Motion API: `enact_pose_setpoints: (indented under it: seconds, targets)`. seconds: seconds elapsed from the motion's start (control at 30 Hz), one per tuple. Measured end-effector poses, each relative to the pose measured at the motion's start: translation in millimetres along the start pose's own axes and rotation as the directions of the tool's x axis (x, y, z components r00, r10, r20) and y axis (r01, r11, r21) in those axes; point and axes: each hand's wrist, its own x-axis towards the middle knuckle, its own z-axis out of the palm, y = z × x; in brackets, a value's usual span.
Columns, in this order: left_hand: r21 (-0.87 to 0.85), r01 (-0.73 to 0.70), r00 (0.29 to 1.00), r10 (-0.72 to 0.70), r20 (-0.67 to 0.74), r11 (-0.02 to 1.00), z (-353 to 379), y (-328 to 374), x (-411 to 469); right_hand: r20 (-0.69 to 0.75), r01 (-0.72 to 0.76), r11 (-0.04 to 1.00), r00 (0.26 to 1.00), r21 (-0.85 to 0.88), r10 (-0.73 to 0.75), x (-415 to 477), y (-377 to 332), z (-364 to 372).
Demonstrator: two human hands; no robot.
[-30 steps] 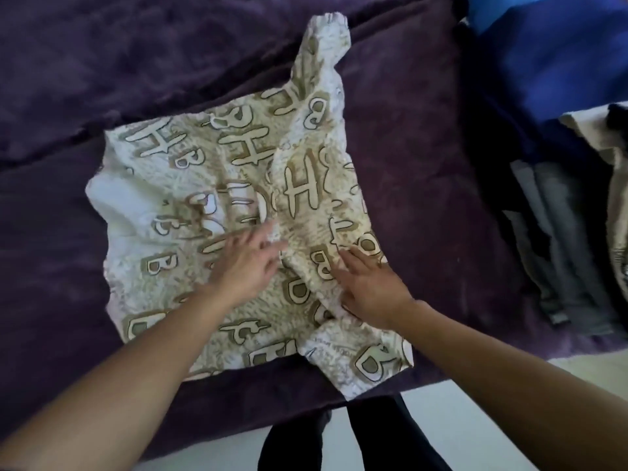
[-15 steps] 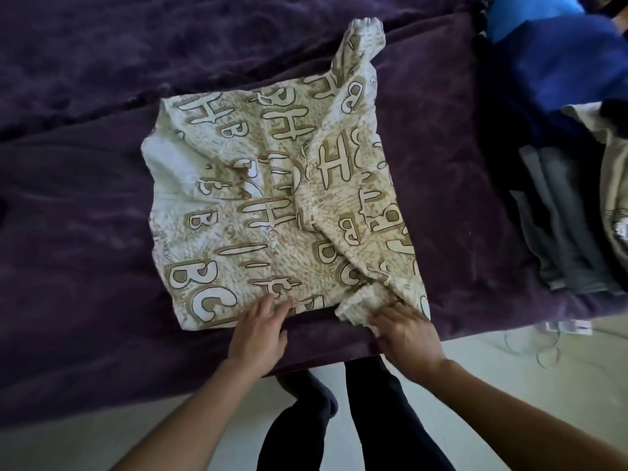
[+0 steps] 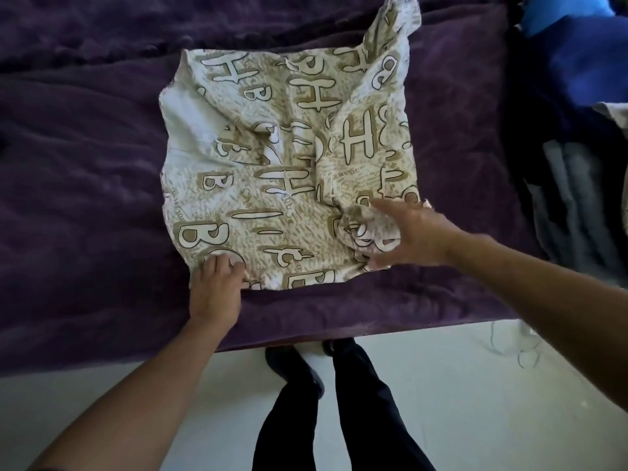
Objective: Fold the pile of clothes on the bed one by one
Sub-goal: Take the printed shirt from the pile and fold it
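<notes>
A cream garment printed with tan letters lies spread on the purple bed cover, one strip of it reaching toward the far right. My left hand pinches its near-left corner at the hem, fingers curled. My right hand grips a bunched fold of the near-right corner between thumb and fingers, just above the rest of the cloth.
A pile of clothes in grey, black and beige lies at the right of the bed, with blue fabric behind it. The bed's near edge runs in front of my legs on a pale floor.
My left hand slid left along the near hem to the corner. My right hand took up the near-right corner and brought it up and inward, bunched.
</notes>
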Motion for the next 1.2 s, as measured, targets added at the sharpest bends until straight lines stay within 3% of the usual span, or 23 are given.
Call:
enact_pose_setpoints:
  seconds: [0.07, 0.17, 0.3, 0.37, 0.47, 0.6, 0.7, 0.77, 0.83, 0.87, 0.93, 1.0, 1.03, 1.1, 1.13, 1.2]
  targets:
    - [-0.019, 0.01, 0.999, -0.01, -0.034, 1.0, 2.1, -6.5, 2.6, -0.004, 0.019, 0.991, 1.0, -0.134, -0.02, -5.0, 2.2, 40.5]
    - [-0.033, -0.023, 0.997, 0.021, -0.078, 0.999, 3.2, -13.0, 2.5, -0.134, -0.085, 0.955, 0.99, -0.285, 0.048, -11.3, 3.4, 84.7]
    - [-0.11, -0.095, 0.976, 0.071, -0.206, 0.989, -7.4, -26.2, -2.6, -0.443, -0.017, 0.956, 0.888, -0.293, -0.12, -8.9, 0.9, 85.7]
    - [-0.169, -0.121, 0.959, 0.071, -0.274, 0.978, -22.4, -37.3, -1.9, -0.508, 0.033, 0.971, 0.848, -0.238, -0.153, -7.5, 0.4, 63.6]
    - [-0.246, -0.122, 0.939, 0.031, -0.343, 0.962, -62.4, -55.7, 16.7, -0.475, 0.016, 0.991, 0.877, -0.134, -0.079, 5.8, -2.3, 5.1]
    - [-0.25, -0.101, 0.897, -0.021, -0.442, 0.963, -126.5, -71.4, 83.1, -0.273, -0.049, 0.994, 0.962, -0.1, 0.02, 66.3, 3.4, -88.9]
    - [-0.263, 0.026, 0.888, -0.143, -0.436, 0.964, -155.4, -80.5, 150.5, -0.187, -0.06, 0.992, 0.982, -0.107, 0.039, 130.0, 12.8, -137.7]
    - [-0.312, 0.176, 0.859, -0.3, -0.416, 0.934, -160.8, -80.9, 184.0, -0.256, -0.072, 0.983, 0.966, -0.167, 0.027, 163.3, 20.1, -141.2]
    - [-0.301, 0.157, 0.858, -0.281, -0.43, 0.94, -153.6, -63.5, 202.5, -0.385, -0.048, 0.981, 0.922, -0.19, -0.029, 179.4, 29.4, -123.0]
    - [-0.262, 0.078, 0.891, -0.185, -0.415, 0.962, -143.7, -51.6, 199.7, -0.4, -0.005, 0.979, 0.913, -0.204, -0.079, 176.7, 31.4, -105.4]
    - [-0.219, -0.041, 0.973, -0.011, -0.232, 0.975, -113.2, -30.7, 200.0, -0.244, 0.056, 0.964, 0.962, -0.259, -0.122, 176.5, 43.3, -74.7]
    - [-0.224, 0.03, 0.998, -0.019, 0.052, 0.974, -81.3, -21.1, 198.2, -0.012, 0.079, 0.966, 0.996, -0.248, -0.085, 177.1, 59.3, -56.8]
    - [-0.239, 0.073, 0.991, -0.044, 0.128, 0.968, -69.0, -21.0, 199.4, 0.025, 0.097, 0.981, 0.995, -0.167, -0.094, 180.1, 66.7, -59.1]
    - [-0.28, 0.103, 0.985, -0.06, 0.159, 0.955, -59.6, -24.0, 204.5, -0.164, 0.099, 0.986, 0.984, 0.137, -0.076, 186.8, 72.1, -84.5]
    - [-0.291, 0.103, 0.984, -0.055, 0.169, 0.951, -60.4, -25.0, 206.9, -0.339, 0.063, 0.956, 0.94, 0.286, 0.039, 193.2, 74.9, -103.5]
    - [-0.296, 0.111, 0.976, -0.048, 0.212, 0.949, -61.7, -27.8, 213.6, -0.573, -0.05, 0.867, 0.732, 0.495, 0.369, 216.8, 89.6, -146.2]
